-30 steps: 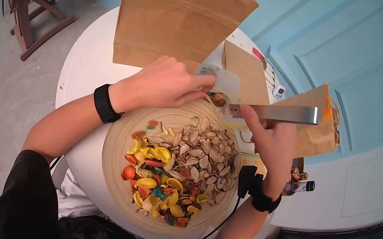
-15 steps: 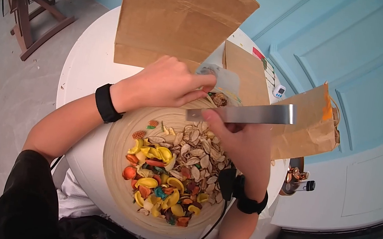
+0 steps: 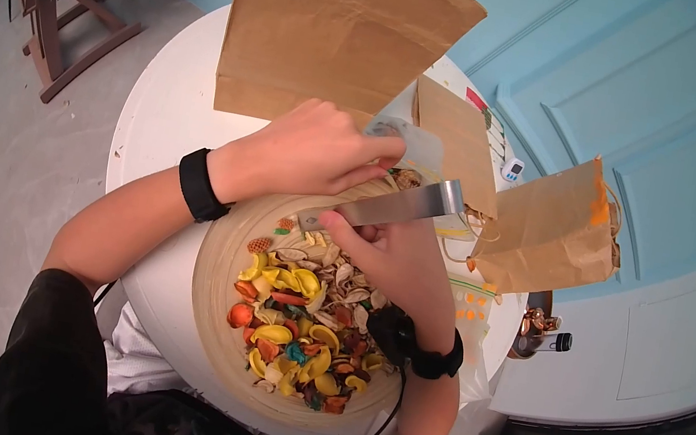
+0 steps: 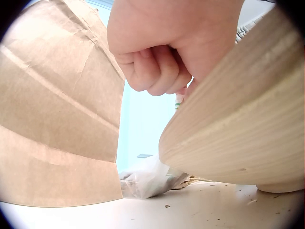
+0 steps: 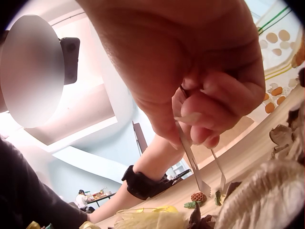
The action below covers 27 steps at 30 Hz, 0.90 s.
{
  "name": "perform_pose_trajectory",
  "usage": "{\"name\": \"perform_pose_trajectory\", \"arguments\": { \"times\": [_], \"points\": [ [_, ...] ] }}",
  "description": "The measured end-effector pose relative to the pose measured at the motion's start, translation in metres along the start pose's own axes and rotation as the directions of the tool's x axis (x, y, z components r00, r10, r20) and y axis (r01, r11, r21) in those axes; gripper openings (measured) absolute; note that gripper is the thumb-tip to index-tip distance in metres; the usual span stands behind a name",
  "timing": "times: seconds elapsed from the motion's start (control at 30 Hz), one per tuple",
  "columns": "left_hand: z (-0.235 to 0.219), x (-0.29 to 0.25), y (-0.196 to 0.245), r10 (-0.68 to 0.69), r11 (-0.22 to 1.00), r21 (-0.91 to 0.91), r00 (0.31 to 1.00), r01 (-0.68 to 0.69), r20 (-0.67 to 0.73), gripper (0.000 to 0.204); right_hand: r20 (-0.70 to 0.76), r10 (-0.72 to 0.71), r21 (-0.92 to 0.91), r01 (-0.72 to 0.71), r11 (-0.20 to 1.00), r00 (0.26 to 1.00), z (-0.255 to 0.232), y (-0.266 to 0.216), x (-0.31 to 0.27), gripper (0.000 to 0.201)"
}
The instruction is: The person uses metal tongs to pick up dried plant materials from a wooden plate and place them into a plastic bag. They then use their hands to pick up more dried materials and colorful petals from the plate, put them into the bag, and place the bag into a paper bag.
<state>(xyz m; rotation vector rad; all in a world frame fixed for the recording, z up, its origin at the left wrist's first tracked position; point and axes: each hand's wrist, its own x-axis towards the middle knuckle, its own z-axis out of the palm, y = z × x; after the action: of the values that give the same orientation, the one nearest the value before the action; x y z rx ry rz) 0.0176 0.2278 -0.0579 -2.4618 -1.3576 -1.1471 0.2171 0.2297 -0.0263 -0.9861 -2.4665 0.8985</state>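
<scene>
My left hand bends over the far rim of a wooden bowl, its thumb and finger pinching the edge of a clear zip bag. In the left wrist view its other fingers are curled. My right hand holds metal tongs over the bowl. Their two parted tips are right by a small red-brown textured piece with a green bit, in the right wrist view. Pale dried pods and yellow, orange and teal potpourri fill much of the bowl.
A tall brown paper bag stands behind the bowl on the round white table. Right of it are a flat brown paper bag, another paper bag, a small timer and a zip bag with orange pieces.
My right hand has moved left with the tongs, from beside the clear bag to the bowl's far left part. My left hand stays at the bag's edge.
</scene>
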Motion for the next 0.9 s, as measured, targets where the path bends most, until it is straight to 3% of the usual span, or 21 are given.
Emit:
{"name": "perform_pose_trajectory", "arguments": {
  "times": [0.4, 0.5, 0.7, 0.83, 0.9],
  "points": [
    [0.000, 0.000, 0.003, -0.027, 1.000, -0.010, 0.999, 0.027, 0.030, 0.008, -0.001, 0.007, 0.052, -0.007, 0.999, 1.000, 0.004, 0.001, -0.002, 0.036],
    [0.000, 0.000, 0.003, -0.025, 1.000, -0.007, 0.999, 0.025, 0.026, 0.007, 0.036, 0.151, 0.078, -0.154, 0.985, 0.988, 0.000, -0.002, -0.002, 0.037],
    [0.001, 0.000, 0.002, -0.018, 1.000, 0.000, 1.000, 0.018, 0.025, 0.007, -0.025, 0.150, 0.052, -0.149, 0.987, 0.988, -0.019, -0.011, -0.007, 0.032],
    [0.001, 0.000, 0.003, -0.021, 1.000, 0.013, 0.999, 0.021, 0.024, 0.007, -0.158, 0.130, 0.012, -0.130, 0.991, 0.979, -0.044, -0.009, -0.019, 0.028],
    [-0.002, 0.000, 0.004, -0.039, 0.999, 0.007, 0.997, 0.039, 0.067, 0.009, -0.190, 0.261, 0.110, -0.244, 0.964, 0.946, -0.062, -0.019, -0.025, 0.029]
  ]
}}
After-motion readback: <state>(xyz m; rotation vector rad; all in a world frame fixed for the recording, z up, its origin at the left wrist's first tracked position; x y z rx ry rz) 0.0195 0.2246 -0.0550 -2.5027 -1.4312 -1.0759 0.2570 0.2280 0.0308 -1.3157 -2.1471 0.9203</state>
